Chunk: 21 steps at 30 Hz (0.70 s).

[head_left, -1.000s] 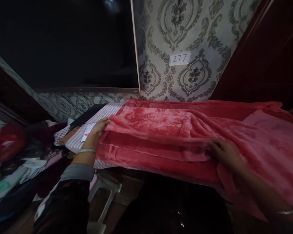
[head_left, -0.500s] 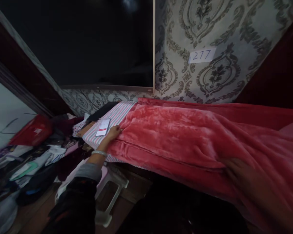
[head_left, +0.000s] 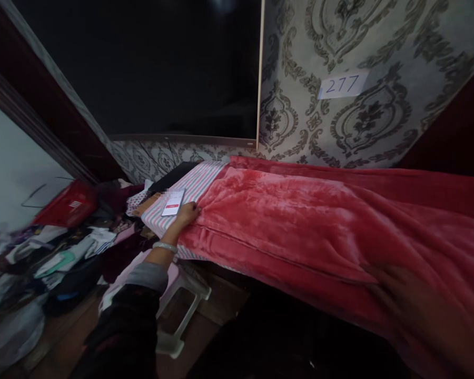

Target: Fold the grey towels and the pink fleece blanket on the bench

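Note:
A red plush blanket [head_left: 284,210] lies folded over along a long surface, with a seam running across its front. My left hand [head_left: 188,213] has its fingers closed on the blanket's left edge, where creases gather. At the right, my right hand [head_left: 398,289] is dark and blurred; its fingers pinch the front edge of the upper layer, and folds run toward them. Under the blanket's left end shows a striped cloth [head_left: 199,176]. A phone [head_left: 174,202] with a lit screen rests on that cloth, just left of my left hand.
A large dark television [head_left: 161,68] stands behind, beside a patterned wall with a paper label [head_left: 343,84] reading 277. On the left are a red basket [head_left: 69,202] and piled clothes [head_left: 75,252]. A pale plastic stool [head_left: 184,300] stands below my left forearm.
The view has shifted slightly, so the scene sits a little further right. My left hand's fingers look more curled at the blanket's edge. Both hands stay at the blanket.

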Tool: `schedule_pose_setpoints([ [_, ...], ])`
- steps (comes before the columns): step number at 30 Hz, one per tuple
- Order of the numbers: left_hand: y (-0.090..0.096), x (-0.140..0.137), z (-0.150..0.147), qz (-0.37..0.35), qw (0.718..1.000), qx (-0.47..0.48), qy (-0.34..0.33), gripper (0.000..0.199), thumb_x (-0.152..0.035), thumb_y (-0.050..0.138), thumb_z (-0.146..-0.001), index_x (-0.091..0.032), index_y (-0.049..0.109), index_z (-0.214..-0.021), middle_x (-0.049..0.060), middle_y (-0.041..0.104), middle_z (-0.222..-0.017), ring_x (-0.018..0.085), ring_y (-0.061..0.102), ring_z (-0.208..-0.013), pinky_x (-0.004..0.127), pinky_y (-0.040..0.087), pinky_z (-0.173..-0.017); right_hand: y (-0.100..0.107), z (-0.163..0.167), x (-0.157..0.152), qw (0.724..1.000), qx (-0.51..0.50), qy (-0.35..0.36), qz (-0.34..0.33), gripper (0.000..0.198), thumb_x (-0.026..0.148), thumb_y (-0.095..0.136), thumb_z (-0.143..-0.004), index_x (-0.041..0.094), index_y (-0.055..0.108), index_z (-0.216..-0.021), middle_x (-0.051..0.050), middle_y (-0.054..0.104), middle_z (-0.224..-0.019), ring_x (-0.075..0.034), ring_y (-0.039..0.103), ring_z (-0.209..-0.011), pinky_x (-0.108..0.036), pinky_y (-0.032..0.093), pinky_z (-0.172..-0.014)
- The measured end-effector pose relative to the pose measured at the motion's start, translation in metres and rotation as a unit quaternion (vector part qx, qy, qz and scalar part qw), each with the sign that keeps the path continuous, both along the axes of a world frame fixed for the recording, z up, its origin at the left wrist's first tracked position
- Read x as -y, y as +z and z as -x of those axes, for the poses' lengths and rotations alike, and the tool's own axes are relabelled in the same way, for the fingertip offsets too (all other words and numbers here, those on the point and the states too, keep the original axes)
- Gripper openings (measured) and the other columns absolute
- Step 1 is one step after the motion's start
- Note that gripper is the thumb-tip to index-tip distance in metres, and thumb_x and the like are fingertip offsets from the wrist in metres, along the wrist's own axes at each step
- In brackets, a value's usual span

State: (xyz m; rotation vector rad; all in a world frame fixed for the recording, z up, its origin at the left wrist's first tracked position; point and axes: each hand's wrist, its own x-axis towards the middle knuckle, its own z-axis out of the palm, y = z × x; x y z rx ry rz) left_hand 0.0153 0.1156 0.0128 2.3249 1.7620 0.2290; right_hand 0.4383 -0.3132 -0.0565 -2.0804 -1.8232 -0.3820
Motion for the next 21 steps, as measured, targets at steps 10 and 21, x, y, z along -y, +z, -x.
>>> schedule_pose_setpoints([
  [10,0.010,-0.004,-0.001,0.036,0.998,-0.046,0.002,0.022,-0.037,0.060,-0.085,-0.017,0.066,-0.089,0.012,0.073,-0.095,0.027,0.069,-0.092,0.030,0.047,-0.073,0.016,0.028,-0.018,0.992,0.116,-0.038,0.022,0.040,0.014,0.041,-0.088,0.017,0.072,-0.113,-0.015,0.072,-0.106,-0.031,0.065,-0.093,-0.043,0.051,-0.072],
  [21,0.003,0.003,0.003,0.001,0.999,-0.044,0.015,0.033,-0.034,0.050,-0.093,-0.014,0.056,-0.118,0.017,0.072,-0.110,0.026,0.069,-0.101,0.030,0.048,-0.077,0.016,0.012,-0.015,0.986,0.150,-0.054,0.054,0.041,0.001,0.039,-0.086,0.016,0.074,-0.102,-0.013,0.071,-0.094,-0.028,0.064,-0.087,-0.038,0.050,-0.075],
])
